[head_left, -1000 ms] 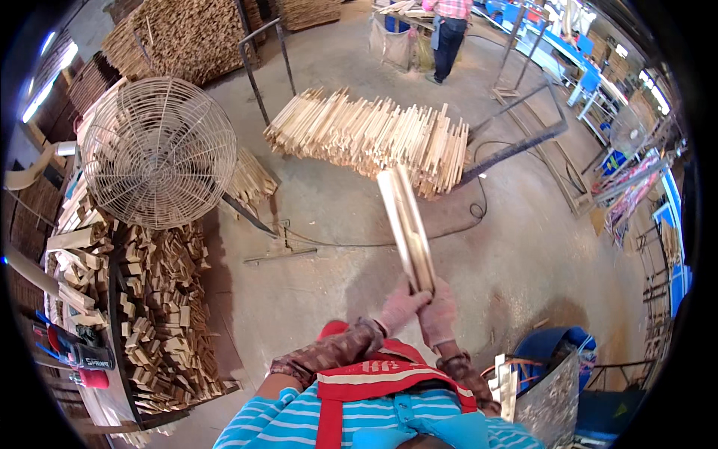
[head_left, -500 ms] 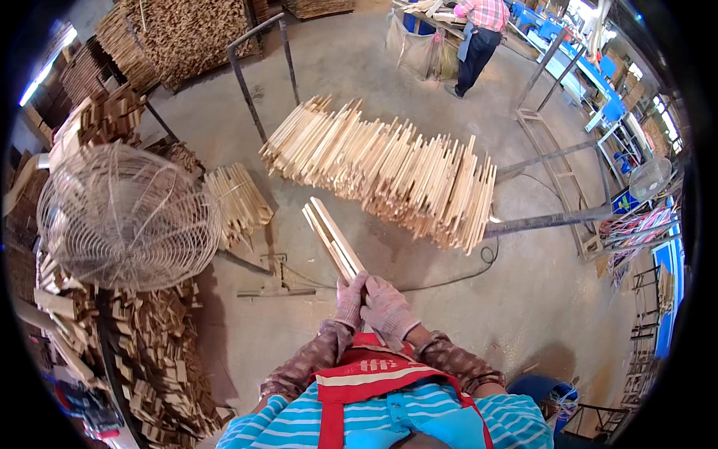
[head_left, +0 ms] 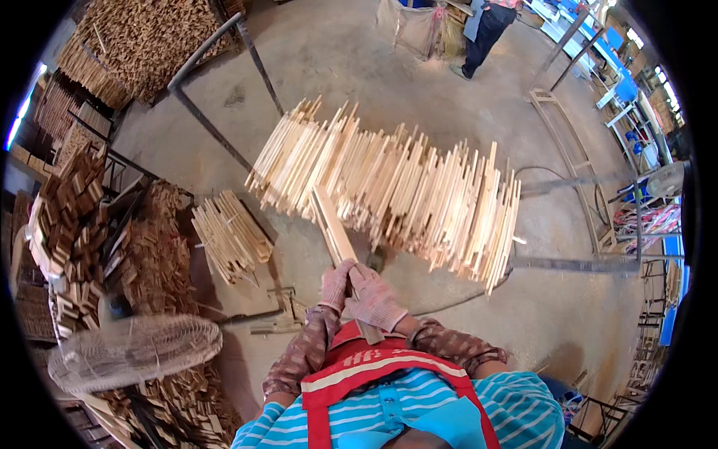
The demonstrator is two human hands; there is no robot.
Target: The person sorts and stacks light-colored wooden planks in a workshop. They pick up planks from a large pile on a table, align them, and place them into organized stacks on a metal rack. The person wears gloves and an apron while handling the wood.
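Both hands wear pinkish knitted gloves and meet in front of the red apron (head_left: 348, 367). My left hand (head_left: 336, 286) is closed around a few pale wooden strips (head_left: 332, 224). Against it, my right hand (head_left: 375, 301) wraps the same strips from the right side. The strips point away from me, and their near ends stick out below the gloves over the apron. Their far ends overlap, in view, the near left edge of a wide pile of wooden sticks (head_left: 396, 183); whether they touch it I cannot tell.
A tied bundle of sticks (head_left: 233, 233) lies left of the pile. A wire-caged fan (head_left: 138, 352) stands near left, beside heaps of wood offcuts (head_left: 168, 251). Dark metal bars (head_left: 209, 123) frame the pile. Far off, a person (head_left: 486, 37) stands by a sack-draped bench (head_left: 411, 26).
My view has shifted forward, and the pile looks nearer. The held strips now reach the pile's edge in the picture. The fan appears lower and turned.
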